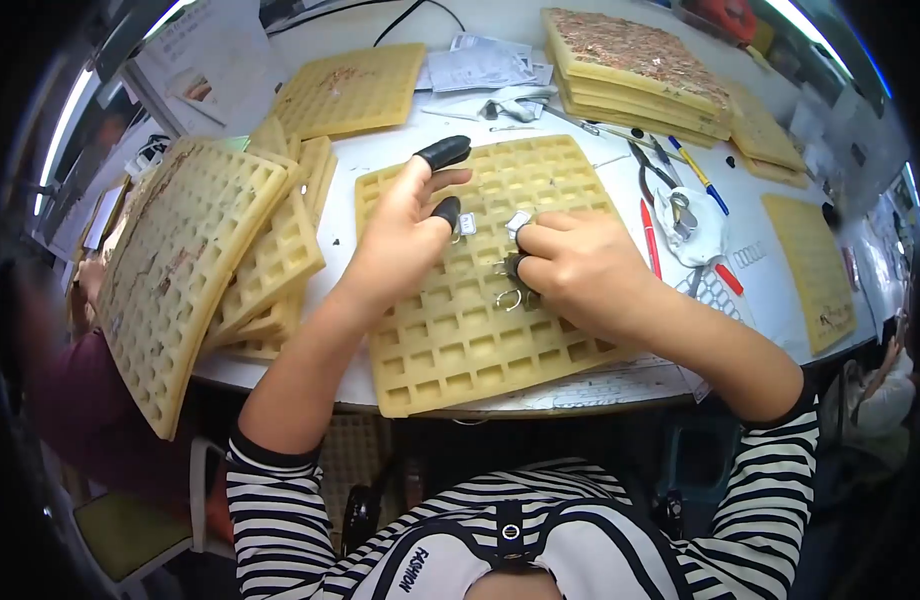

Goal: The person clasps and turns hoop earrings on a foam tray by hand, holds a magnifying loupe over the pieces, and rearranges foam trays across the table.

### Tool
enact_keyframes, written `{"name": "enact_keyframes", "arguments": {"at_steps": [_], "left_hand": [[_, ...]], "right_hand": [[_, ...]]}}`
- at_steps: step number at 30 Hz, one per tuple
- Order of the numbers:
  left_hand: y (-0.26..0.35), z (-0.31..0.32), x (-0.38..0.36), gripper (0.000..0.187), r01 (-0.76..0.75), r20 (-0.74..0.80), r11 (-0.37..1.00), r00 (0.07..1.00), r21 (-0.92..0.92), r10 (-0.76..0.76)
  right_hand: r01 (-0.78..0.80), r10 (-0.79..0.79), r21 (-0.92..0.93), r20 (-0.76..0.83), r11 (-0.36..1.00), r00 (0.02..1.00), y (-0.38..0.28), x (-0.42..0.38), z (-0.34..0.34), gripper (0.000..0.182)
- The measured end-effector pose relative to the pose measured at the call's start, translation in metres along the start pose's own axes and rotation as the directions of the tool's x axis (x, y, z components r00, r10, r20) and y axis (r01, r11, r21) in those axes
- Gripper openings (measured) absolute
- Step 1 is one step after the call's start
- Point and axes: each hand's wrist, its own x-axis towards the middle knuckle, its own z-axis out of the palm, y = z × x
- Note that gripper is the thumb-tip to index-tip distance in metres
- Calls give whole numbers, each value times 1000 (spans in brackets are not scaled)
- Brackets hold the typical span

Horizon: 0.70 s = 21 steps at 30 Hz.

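My left hand (pixel 405 215) is over the yellow waffle-patterned tray (pixel 460 340), its black-covered thumb and index finger spread apart. Close to that thumb, a small ring-like piece with a white tag (pixel 467 223) lies on the tray. My right hand (pixel 580 262) has its fingers curled together above the tray's middle, with black covers on the fingertips. A white tag (pixel 518 223) shows at its fingers; whatever is pinched there is mostly hidden. Below them rests a silvery open ring (pixel 508 300).
More yellow trays (pixel 195 250) lean in a tilted pile at left. Thick stacked trays (pixel 630 75) stand at the back right. Pliers (pixel 650 170), a red pen (pixel 650 238), a blue-yellow pen (pixel 700 175) and a white cloth (pixel 692 228) lie right. Plastic bags (pixel 480 65) lie behind.
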Motion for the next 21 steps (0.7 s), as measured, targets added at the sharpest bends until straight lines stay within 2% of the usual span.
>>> {"name": "enact_keyframes", "arguments": {"at_steps": [3, 4, 6, 7, 8, 9, 12, 14, 16, 17, 18, 19, 21], "left_hand": [[-9, -1, 3, 55, -86, -36, 990, 995, 114, 90], [-14, -4, 4, 53, -110, -34, 972, 992, 209, 119], [-14, -3, 4, 53, -126, -37, 960, 990, 249, 139], [-14, -3, 4, 53, -137, -36, 949, 988, 284, 153], [-16, -3, 3, 51, -128, -51, 971, 989, 201, 141], [-14, -1, 3, 46, -134, -62, 964, 986, 232, 152], [-14, -2, 2, 28, -122, -111, 948, 981, 292, 160], [-8, 0, -1, 17, -115, -101, 954, 984, 276, 148], [-9, -6, -6, 17, -100, -122, 935, 981, 340, 149], [-10, -10, -5, 17, -100, -123, 934, 981, 344, 150], [-10, -14, -3, 20, -165, -105, 939, 973, 302, 205], [-9, -15, -1, 23, -229, -92, 939, 961, 258, 260], [7, 1, 4, 28, -202, -139, 940, 959, 276, 246]], "right_hand": [[10, -18, 81, 91, 997, 996, 3, -1, -13, 9], [15, -24, 100, 94, 995, 995, 5, -3, -19, 10], [47, -48, 95, 2, 994, 999, 15, -13, -26, 11], [17, -17, 49, 17, 999, 1000, 23, -22, -34, 11], [-32, 32, 57, 0, 998, 999, 30, -30, -42, 10], [-74, 76, 71, -22, 995, 997, 37, -37, -49, 10], [-276, 271, -82, -76, 957, 960, 81, -77, -71, 9], [-489, 483, -186, -80, 852, 872, 120, -108, -87, 10], [-669, 665, -278, -124, 689, 736, 163, -142, -104, 11], [-774, 769, -285, -155, 566, 620, 183, -155, -112, 12], [-858, 852, -285, -188, 428, 488, 202, -168, -118, 13], [-858, 851, -280, -190, 432, 490, 222, -180, -122, 13], [-894, 866, -335, -299, 298, 400, 256, -198, -125, 17]]}}
